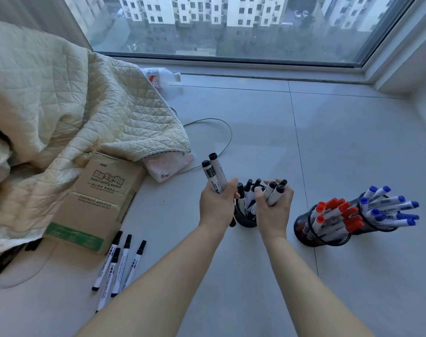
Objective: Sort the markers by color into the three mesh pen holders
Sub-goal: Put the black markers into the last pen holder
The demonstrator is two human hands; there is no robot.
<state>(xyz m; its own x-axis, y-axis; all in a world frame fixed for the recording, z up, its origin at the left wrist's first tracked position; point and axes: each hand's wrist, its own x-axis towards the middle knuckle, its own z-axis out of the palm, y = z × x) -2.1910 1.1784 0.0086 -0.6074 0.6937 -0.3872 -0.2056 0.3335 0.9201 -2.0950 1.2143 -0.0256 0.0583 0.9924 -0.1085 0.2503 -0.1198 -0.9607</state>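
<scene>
My left hand (216, 203) grips two black-capped markers (214, 173) upright, just left of a black mesh holder (244, 218) with several black markers in it. My right hand (274, 205) holds a bunch of black-capped markers (275, 190) over that holder's right side. To the right, a second mesh holder (311, 235) is full of red-capped markers (338, 212). A third holder (377, 227) behind it carries blue-capped markers (389, 205). Several black-capped markers (120, 263) lie loose on the floor at lower left.
A cardboard box (97, 198) sits left of the hands, partly under a quilted cream blanket (61, 105). A grey cable (221, 132) loops on the tiled floor behind. A plastic bottle (163, 77) lies near the window. More dark markers (5, 259) peek from under the blanket.
</scene>
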